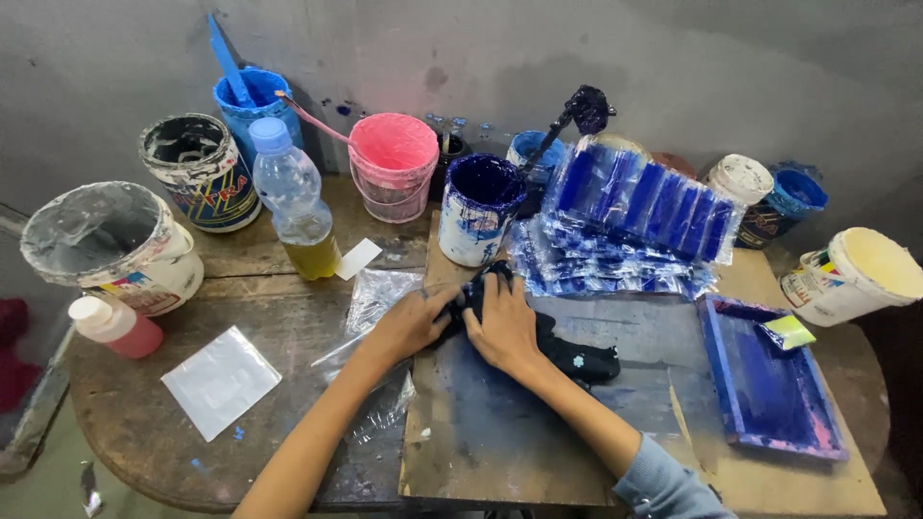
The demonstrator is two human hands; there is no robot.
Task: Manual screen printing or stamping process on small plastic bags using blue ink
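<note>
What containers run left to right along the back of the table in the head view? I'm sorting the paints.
White bucket → black-rimmed tin → light blue cup → pink tub → dark blue pot → white-lidded jar → blue tub → yellow tub.

Both forearms were bare. The right arm wore a grey-blue sleeve, soft and slightly creased, pushed up near the elbow. The left hand [409, 325] and right hand [503, 327] carried no gloves, rings or watch.
</note>
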